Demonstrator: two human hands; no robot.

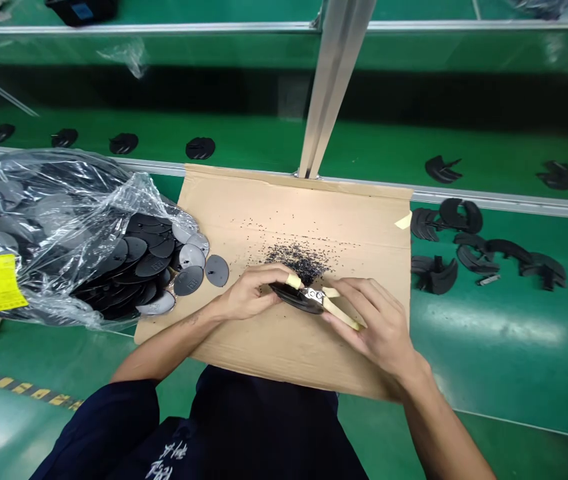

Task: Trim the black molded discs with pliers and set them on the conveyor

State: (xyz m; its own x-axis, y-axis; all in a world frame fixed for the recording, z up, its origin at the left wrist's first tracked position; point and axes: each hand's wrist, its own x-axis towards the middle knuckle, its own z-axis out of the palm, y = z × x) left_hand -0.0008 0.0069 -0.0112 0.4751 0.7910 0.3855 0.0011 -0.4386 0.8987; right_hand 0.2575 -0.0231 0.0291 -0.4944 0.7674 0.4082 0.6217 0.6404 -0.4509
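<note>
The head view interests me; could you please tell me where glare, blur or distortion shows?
Head view: bright glints on the plastic bag, a pale glare patch on the green tabletop at right; the metal post leans, perhaps wide-angle distortion; the far-right black part looks soft, the pliers clearer.

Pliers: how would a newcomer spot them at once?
On the green bench, find the cardboard sheet, then the heap of black bits on it. Just below the heap in the picture, the right hand holds the pliers at a black disc. Their shiny metal head and pale yellow handles set them apart from the disc.
</note>
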